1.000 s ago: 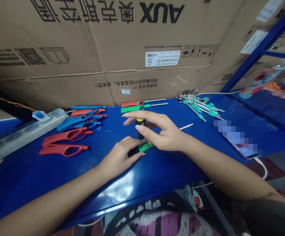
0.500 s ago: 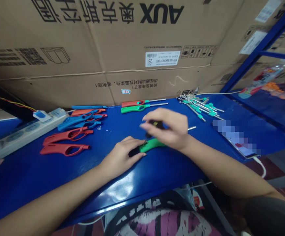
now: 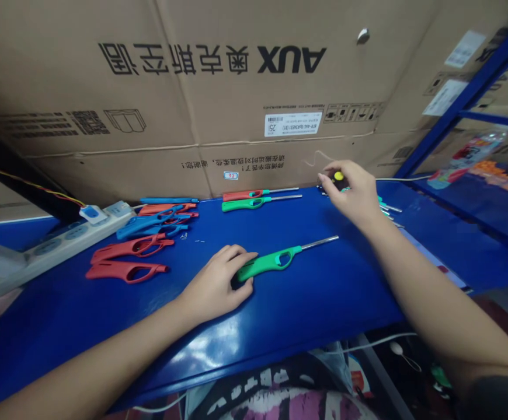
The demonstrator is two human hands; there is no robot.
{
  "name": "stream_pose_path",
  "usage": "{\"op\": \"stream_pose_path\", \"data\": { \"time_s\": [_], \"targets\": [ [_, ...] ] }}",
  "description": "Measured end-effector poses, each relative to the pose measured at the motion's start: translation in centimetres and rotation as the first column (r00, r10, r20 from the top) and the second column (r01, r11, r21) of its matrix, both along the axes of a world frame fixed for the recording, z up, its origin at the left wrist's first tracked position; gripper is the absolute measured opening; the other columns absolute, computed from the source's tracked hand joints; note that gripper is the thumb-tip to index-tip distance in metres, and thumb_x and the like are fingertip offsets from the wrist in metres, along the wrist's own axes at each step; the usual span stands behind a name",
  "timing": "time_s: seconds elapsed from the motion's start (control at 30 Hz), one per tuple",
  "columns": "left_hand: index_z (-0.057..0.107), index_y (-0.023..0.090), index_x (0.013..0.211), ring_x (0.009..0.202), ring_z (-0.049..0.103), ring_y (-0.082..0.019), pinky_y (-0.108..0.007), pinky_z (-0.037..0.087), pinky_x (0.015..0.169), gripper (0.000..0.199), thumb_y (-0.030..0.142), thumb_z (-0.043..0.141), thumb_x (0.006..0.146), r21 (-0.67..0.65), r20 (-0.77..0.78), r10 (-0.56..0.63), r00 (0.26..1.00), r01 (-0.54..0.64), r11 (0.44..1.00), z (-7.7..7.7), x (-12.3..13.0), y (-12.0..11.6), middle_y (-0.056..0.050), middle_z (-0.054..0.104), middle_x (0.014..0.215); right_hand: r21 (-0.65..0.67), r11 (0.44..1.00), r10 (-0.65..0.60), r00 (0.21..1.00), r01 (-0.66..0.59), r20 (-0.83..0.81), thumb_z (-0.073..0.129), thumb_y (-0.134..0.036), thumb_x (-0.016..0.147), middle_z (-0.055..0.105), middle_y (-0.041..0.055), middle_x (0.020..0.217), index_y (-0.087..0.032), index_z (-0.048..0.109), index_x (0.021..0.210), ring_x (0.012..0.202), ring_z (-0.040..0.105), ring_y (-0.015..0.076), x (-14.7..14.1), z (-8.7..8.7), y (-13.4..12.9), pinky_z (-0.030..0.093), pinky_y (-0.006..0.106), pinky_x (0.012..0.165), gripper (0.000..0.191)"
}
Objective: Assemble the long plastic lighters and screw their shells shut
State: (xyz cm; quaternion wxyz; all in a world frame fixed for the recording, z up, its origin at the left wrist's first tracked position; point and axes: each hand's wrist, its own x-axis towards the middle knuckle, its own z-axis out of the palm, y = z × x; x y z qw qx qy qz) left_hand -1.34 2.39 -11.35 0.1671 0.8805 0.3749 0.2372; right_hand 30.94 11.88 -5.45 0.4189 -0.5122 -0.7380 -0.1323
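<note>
A green gas lighter (image 3: 265,263) with a metal rod lies on the blue table, its rod pointing to the right. My left hand (image 3: 221,280) is closed around the lighter's handle end, thumb on the near side and fingers on the far side. My right hand (image 3: 352,192) is raised at the back right, fingers curled round what looks like a stubby screwdriver (image 3: 338,175); its yellow end shows, the rest is mostly hidden. Behind that hand lie metal rods with teal parts (image 3: 388,207), partly covered by it.
Red casings (image 3: 127,271) and blue casings (image 3: 153,221) lie at the left beside a power strip (image 3: 56,242). A red lighter (image 3: 245,194) and another green lighter (image 3: 243,205) lie at the back against a cardboard box (image 3: 219,105). A phone (image 3: 438,262) is at the right.
My right hand has lifted off the green lighter and moved right and back with the screwdriver, uncovering the lighter's trigger and rod. My left hand keeps its hold. The view has shifted slightly.
</note>
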Motion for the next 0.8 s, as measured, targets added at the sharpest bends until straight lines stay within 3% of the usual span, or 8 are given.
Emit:
{"op": "stream_pose_path", "data": {
  "time_s": [0.1, 0.17, 0.27, 0.37, 0.43, 0.5, 0.63, 0.8],
  "targets": [
    [0.061, 0.020, 0.130, 0.103, 0.059, -0.026, -0.043, 0.051, 0.094, 0.041, 0.029, 0.061, 0.090, 0.030, -0.038, 0.024, 0.999, -0.022, 0.999, -0.1, 0.0, 0.2, -0.010, 0.062, 0.117, -0.128, 0.986, -0.099, 0.994, 0.103, 0.038, 0.048, -0.036, 0.096, 0.069, 0.0122, 0.101, -0.020, 0.063, 0.096, 0.098, 0.064, 0.0247, 1.9, -0.9, 0.5, 0.049, 0.036, 0.090, 0.022],
    [0.063, 0.020, 0.128, 0.101, 0.059, -0.026, -0.044, 0.051, 0.092, 0.038, 0.035, 0.060, 0.093, 0.036, -0.062, 0.033, 0.998, -0.031, 0.999, -0.2, -0.1, 0.4, -0.010, 0.063, 0.115, -0.199, 0.975, -0.087, 0.993, 0.102, 0.084, 0.048, -0.034, 0.095, 0.069, 0.0125, 0.103, -0.019, 0.063, 0.098, 0.102, 0.063, 0.0252, 2.8, -1.3, 1.0, 0.047, 0.036, 0.095, 0.021],
    [0.066, 0.020, 0.124, 0.098, 0.061, -0.025, -0.041, 0.053, 0.090, 0.034, 0.038, 0.056, 0.096, -0.006, -0.097, 0.034, 0.995, -0.035, 0.999, 0.2, -0.4, 0.7, -0.010, 0.063, 0.108, -0.319, 0.941, -0.064, 0.984, 0.115, 0.164, 0.043, -0.032, 0.097, 0.065, 0.0153, 0.112, -0.016, 0.059, 0.116, 0.112, 0.059, 0.0264, 3.8, -1.7, 1.8, 0.043, 0.037, 0.102, 0.030],
    [0.069, 0.020, 0.117, 0.097, 0.064, -0.025, -0.039, 0.054, 0.087, 0.032, 0.039, 0.056, 0.096, -0.042, -0.154, 0.047, 0.987, -0.054, 0.998, 1.2, -1.1, 1.3, -0.009, 0.065, 0.105, -0.522, 0.821, -0.078, 0.951, 0.232, 0.299, 0.038, -0.025, 0.098, 0.054, 0.0207, 0.130, -0.011, 0.048, 0.136, 0.124, 0.054, 0.0279, 4.4, -2.4, 2.2, 0.040, 0.038, 0.106, 0.042],
    [0.071, 0.020, 0.112, 0.093, 0.066, -0.025, -0.038, 0.055, 0.085, 0.030, 0.040, 0.057, 0.095, -0.059, -0.193, 0.041, 0.980, -0.054, 0.997, 2.2, -1.8, 1.8, -0.009, 0.066, 0.101, -0.626, 0.728, -0.040, 0.929, 0.278, 0.367, 0.043, -0.022, 0.094, 0.054, 0.0202, 0.132, -0.014, 0.051, 0.134, 0.118, 0.058, 0.0281, 4.6, -2.8, 2.2, 0.043, 0.038, 0.103, 0.042],
    [0.072, 0.021, 0.108, 0.089, 0.067, -0.023, -0.035, 0.055, 0.081, 0.029, 0.041, 0.056, 0.094, -0.098, -0.217, 0.009, 0.976, -0.031, 0.995, 3.3, -2.4, 2.7, -0.008, 0.066, 0.098, -0.686, 0.669, 0.015, 0.918, 0.285, 0.395, 0.050, -0.020, 0.090, 0.058, 0.0171, 0.126, -0.017, 0.058, 0.128, 0.105, 0.064, 0.0265, 4.7, -3.2, 2.1, 0.047, 0.036, 0.095, 0.039],
    [0.072, 0.020, 0.105, 0.086, 0.066, -0.023, -0.035, 0.054, 0.080, 0.033, 0.046, 0.056, 0.092, -0.064, -0.265, 0.002, 0.964, -0.020, 0.998, 5.7, -3.2, 5.5, -0.007, 0.067, 0.097, -0.721, 0.609, 0.046, 0.893, 0.330, 0.447, 0.049, -0.023, 0.090, 0.056, 0.0185, 0.132, -0.017, 0.056, 0.132, 0.100, 0.065, 0.0276, 4.4, -3.2, 1.7, 0.049, 0.037, 0.087, 0.043],
    [0.069, 0.016, 0.110, 0.094, 0.062, -0.027, -0.041, 0.051, 0.091, 0.037, 0.044, 0.055, 0.090, 0.140, -0.262, 0.168, 0.950, -0.135, 0.981, 6.9, -2.6, 11.2, -0.011, 0.063, 0.100, -0.718, 0.586, 0.033, 0.874, 0.376, 0.484, 0.045, -0.024, 0.091, 0.054, 0.0210, 0.135, -0.014, 0.053, 0.136, 0.108, 0.063, 0.0330, 3.9, -2.7, 1.3, 0.048, 0.040, 0.088, 0.047]
  ]
}}
